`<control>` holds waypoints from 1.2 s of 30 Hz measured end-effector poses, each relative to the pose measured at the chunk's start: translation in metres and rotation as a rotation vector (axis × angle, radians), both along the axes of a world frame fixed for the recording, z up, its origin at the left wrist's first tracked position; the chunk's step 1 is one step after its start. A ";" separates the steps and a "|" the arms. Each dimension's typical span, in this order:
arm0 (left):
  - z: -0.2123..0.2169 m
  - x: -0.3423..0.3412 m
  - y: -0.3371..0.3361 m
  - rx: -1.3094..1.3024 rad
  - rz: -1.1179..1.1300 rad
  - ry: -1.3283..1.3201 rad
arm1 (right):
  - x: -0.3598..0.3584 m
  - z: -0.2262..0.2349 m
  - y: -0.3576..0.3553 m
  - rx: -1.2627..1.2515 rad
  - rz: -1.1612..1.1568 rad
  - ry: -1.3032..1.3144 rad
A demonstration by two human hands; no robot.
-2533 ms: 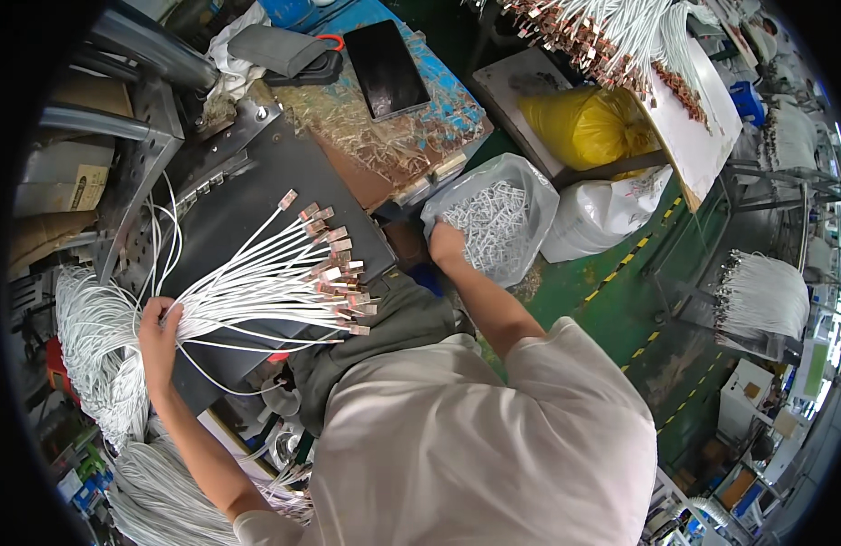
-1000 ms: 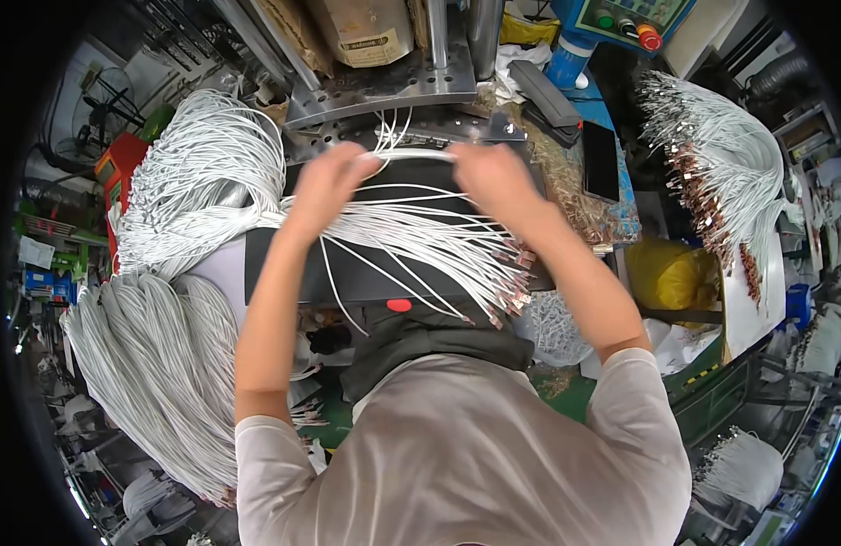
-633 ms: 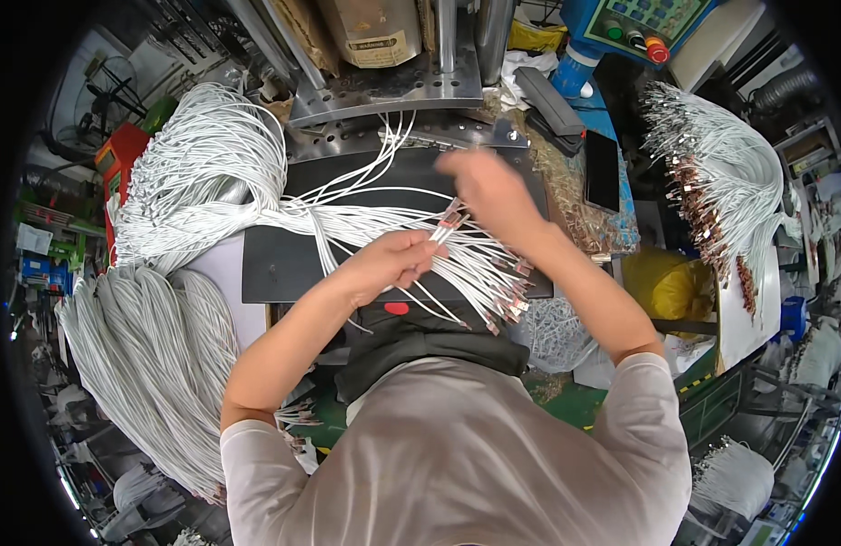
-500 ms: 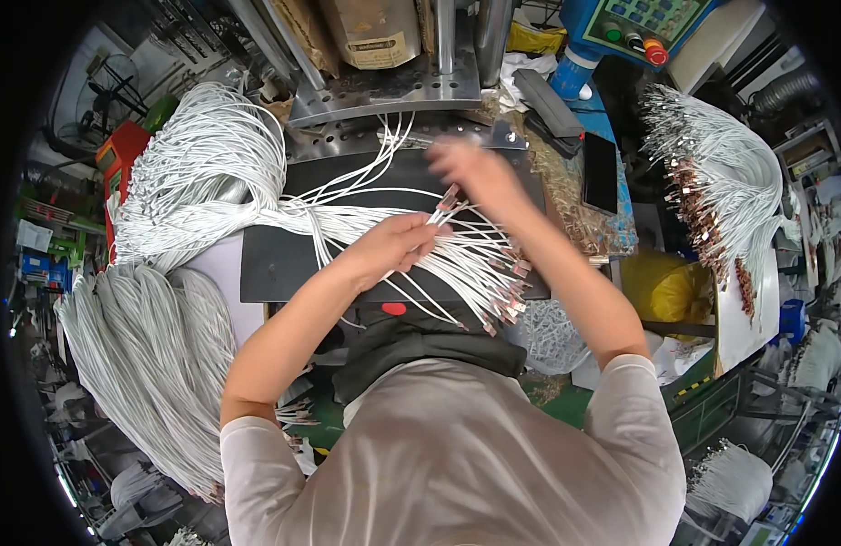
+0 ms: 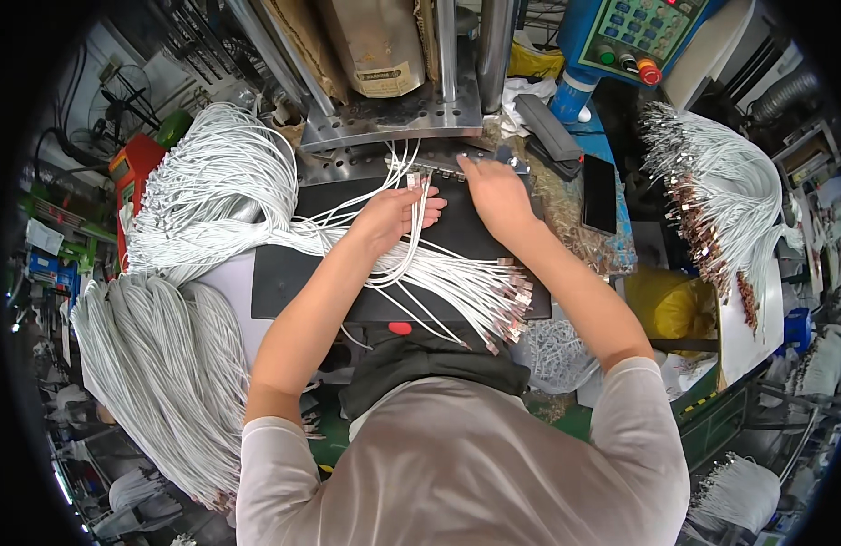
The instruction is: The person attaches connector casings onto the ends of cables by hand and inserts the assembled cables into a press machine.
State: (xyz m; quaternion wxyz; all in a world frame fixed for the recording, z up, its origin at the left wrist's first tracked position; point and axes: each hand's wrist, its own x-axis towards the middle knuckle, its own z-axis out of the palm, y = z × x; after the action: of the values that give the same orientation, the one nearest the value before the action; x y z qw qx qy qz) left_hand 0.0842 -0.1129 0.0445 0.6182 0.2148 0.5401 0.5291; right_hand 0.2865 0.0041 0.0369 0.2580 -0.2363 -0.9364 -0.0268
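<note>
In front of a press, my left hand [image 5: 395, 218] holds a few white cables [image 5: 414, 238] between thumb and fingers. Their plug ends [image 5: 415, 181] point up toward the press. My right hand [image 5: 499, 193] is at a narrow metal mould strip [image 5: 439, 169] on the press bed, fingers bent, fingertips at its right end. What lies under those fingertips is too small to make out. Below both hands, a bundle of white cables [image 5: 457, 284] spreads over a black board [image 5: 288, 282], its copper-coloured plug ends [image 5: 511, 309] fanned out to the right.
The steel press plate [image 5: 393, 124] stands just ahead of my hands. Large coils of white cable [image 5: 211, 173] lie left, with another bundle [image 5: 157, 364] nearer. On the right are a phone [image 5: 599, 193], a control panel [image 5: 634, 41] and more hanging cables [image 5: 725, 182].
My left hand has moved forward, carrying the few cables from above the fanned bundle to the mould strip. My right hand, blurred and raised before, has come down to the strip's right end.
</note>
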 end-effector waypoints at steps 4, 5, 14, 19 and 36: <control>-0.005 0.005 0.002 -0.006 -0.045 0.050 | -0.014 -0.015 0.008 -0.030 0.018 -0.116; -0.006 0.006 0.001 -0.013 -0.052 0.067 | -0.014 -0.017 0.012 -0.060 0.065 -0.127; -0.003 0.016 0.007 -0.090 -0.195 0.203 | -0.003 -0.012 0.025 -1.531 -0.081 0.456; 0.003 0.026 0.012 -0.129 -0.211 0.261 | -0.009 -0.020 0.005 -1.163 -0.163 0.336; 0.006 0.018 0.013 -0.063 -0.288 0.191 | -0.001 -0.035 0.019 -1.208 0.106 0.312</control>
State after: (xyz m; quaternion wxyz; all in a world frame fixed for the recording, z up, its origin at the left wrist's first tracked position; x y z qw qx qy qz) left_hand 0.1018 -0.1002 0.0505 0.6399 0.3200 0.5763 0.3949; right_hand 0.2853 0.0228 0.0015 0.2134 -0.2947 -0.7481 0.5549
